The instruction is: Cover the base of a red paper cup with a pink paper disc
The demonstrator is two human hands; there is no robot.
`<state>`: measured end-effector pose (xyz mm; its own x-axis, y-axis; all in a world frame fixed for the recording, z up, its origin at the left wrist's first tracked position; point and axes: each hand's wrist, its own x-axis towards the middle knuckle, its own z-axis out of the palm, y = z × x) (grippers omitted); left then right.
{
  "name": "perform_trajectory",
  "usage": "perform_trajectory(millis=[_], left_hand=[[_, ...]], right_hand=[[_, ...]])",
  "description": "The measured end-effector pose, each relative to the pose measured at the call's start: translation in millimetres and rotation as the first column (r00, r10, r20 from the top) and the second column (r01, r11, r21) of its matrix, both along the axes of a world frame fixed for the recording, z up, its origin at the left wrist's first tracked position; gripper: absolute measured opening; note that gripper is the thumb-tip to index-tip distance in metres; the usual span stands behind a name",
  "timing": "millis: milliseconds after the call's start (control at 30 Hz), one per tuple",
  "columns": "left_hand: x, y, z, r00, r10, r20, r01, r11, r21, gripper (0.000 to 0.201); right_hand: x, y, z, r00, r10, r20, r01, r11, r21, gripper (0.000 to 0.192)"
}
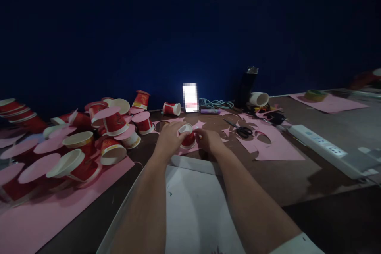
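A small red paper cup (188,138) stands upside down on a pink paper sheet (279,147) in the middle of the table. My left hand (169,139) wraps around its left side, fingers over the white bottom rim. From the right, my right hand (208,139) touches the cup with its fingertips. Both forearms reach over a white board (193,206) that lies near me.
A heap of red cups (89,139) and pink paper discs covers the left side. Black scissors (242,130) lie right of my hands. A white power strip (324,149), a dark bottle (245,87), a lit phone (189,97) and a purple glue stick (210,111) are farther back.
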<state>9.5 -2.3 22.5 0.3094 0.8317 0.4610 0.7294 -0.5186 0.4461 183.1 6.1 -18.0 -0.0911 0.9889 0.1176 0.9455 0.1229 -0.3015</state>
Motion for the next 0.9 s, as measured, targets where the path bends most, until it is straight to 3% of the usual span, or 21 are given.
perform_trajectory(millis=[333,600,900], left_hand=[[-1.6,13.1,-3.0,0.997,-0.028,0.071,0.03,0.999,-0.033,0.034],[-6.4,10.1,0.0,0.995,-0.001,0.096,0.012,0.993,-0.118,0.04],[-9.2,7.0,1.7,0.996,0.003,0.085,0.007,0.993,-0.117,0.043]], right_hand=[[1.1,7.2,-1.8,1.0,-0.01,-0.023,0.01,1.0,-0.003,0.032],[0.8,6.0,0.8,0.999,-0.026,-0.026,0.025,0.999,-0.04,0.033],[0.3,5.6,1.8,0.998,-0.032,-0.047,0.03,0.998,-0.053,0.032]])
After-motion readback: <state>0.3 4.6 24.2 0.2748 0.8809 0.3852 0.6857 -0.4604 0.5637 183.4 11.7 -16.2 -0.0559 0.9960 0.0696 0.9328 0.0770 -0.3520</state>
